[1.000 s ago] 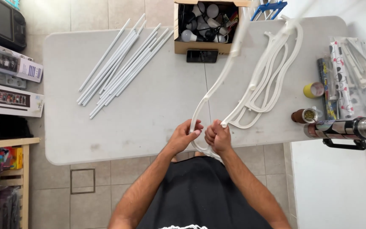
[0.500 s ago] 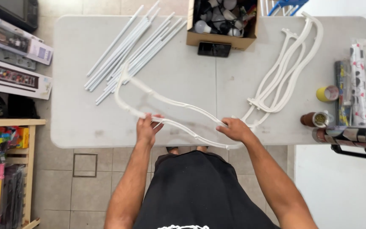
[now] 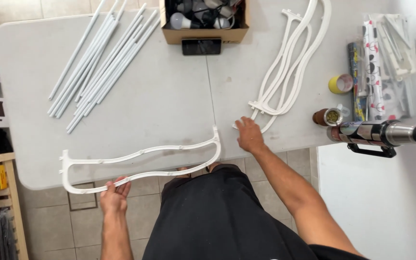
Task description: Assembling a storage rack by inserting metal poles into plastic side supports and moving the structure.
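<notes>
A long wavy white plastic frame (image 3: 140, 156) lies flat along the near edge of the grey folding table (image 3: 169, 96). My left hand (image 3: 115, 192) grips its lower rail from beneath, just off the table edge. My right hand (image 3: 249, 135) rests with fingers spread at the near end of a stack of similar wavy white frames (image 3: 290, 67) that runs toward the far right of the table. Nothing is held in the right hand.
A bundle of several white straight rods (image 3: 99, 62) lies at the far left. A cardboard box (image 3: 203, 19) of bulbs and a black phone (image 3: 201, 46) sit at the back. Tape rolls, wrapped rolls and a metal flask (image 3: 383, 133) crowd the right edge. Shelves stand at left.
The frame held up in both hands has been laid flat along the near-left edge. My right hand let go of it and moved right to the stack of frames.
</notes>
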